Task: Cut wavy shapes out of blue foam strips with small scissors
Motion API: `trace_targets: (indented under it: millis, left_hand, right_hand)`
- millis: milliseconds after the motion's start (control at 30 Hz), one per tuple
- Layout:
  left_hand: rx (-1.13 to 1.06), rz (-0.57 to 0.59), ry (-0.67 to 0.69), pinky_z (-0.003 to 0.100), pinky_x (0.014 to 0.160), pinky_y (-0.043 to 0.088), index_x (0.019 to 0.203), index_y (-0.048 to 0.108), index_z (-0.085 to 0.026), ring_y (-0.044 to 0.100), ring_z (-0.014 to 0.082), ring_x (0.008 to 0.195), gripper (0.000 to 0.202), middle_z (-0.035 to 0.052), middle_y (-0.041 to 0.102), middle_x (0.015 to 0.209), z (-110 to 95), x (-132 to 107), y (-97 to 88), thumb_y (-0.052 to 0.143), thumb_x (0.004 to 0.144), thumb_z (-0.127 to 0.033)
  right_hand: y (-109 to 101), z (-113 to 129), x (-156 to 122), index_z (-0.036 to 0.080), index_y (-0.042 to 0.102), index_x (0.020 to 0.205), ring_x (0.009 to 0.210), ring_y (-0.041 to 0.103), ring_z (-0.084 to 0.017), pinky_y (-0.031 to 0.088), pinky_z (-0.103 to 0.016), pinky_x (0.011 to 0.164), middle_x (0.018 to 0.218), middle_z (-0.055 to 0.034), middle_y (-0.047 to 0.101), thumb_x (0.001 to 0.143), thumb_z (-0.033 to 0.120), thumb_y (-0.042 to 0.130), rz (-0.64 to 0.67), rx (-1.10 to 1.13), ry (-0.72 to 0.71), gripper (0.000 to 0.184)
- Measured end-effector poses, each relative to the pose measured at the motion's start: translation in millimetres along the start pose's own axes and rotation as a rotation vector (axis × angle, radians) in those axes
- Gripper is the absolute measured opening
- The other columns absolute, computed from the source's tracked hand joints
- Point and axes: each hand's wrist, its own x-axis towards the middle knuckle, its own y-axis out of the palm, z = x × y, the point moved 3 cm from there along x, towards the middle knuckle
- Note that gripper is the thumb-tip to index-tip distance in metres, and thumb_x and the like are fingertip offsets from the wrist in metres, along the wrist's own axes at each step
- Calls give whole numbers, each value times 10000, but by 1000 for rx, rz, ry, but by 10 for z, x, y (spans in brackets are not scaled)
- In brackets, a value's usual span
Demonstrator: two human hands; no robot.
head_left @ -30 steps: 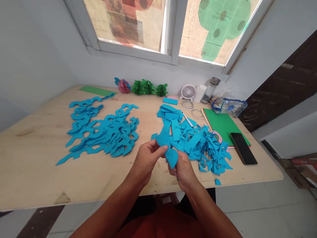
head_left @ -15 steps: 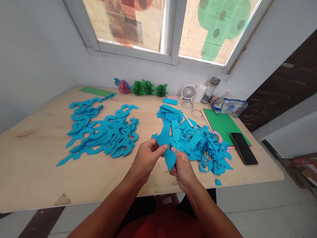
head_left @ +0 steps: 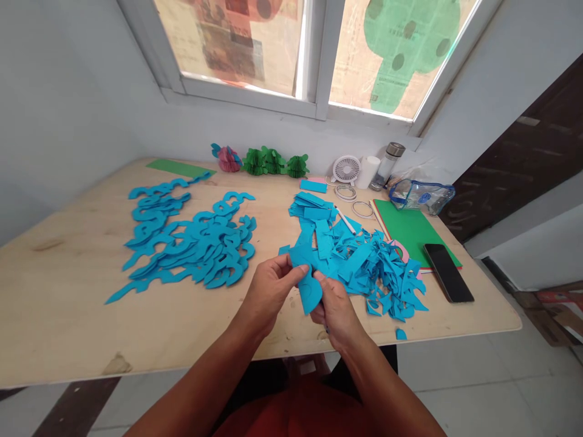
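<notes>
A blue paper piece (head_left: 310,290) is held between both hands above the near edge of the wooden table (head_left: 68,303). My left hand (head_left: 269,289) pinches its upper left part with thumb and fingers. My right hand (head_left: 334,306) grips its lower right side, fingers closed. Just behind the hands lies a heap of blue paper scraps and strips (head_left: 359,261). To the left is a spread of cut blue curved shapes (head_left: 191,243).
A black phone (head_left: 447,272) lies on green sheets (head_left: 410,227) at the right. Tape rolls (head_left: 346,192), a pen (head_left: 345,220), a small white fan (head_left: 346,168), a bottle (head_left: 387,164), a clear pouch (head_left: 421,195) and paper decorations (head_left: 268,161) line the back under the window.
The blue piece has turned and shifted slightly left and down between my hands. Both hands stay in almost the same place.
</notes>
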Motion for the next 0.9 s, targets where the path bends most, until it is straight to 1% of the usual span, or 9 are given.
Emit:
trace_targets:
  millis: [400,700,900]
  left_hand:
    - [34,74,10,274,622,467,655,686,-158,557,156,618,178,18,667,642,-46,8,-2,739,626,-325]
    - [78,106,-14,279,642,459,626,629,-160,549,155,632,203,1,637,630,-37,43,-22,729,616,-336]
    - [87,123,-24,279,634,446,643,628,-160,536,148,625,184,1,633,634,-20,44,-39,717,628,-321]
  right_hand:
    - [-3,18,14,204,378,569,355,157,-33,74,-199,366,406,122,257,731,591,620,37,14,5,485]
    - [-22,-3,14,201,385,561,349,159,-29,76,-203,362,402,120,269,716,613,624,57,11,6,501]
    - [-23,-17,4,203,381,550,345,161,-28,73,-209,365,394,118,269,712,627,619,59,7,15,513]
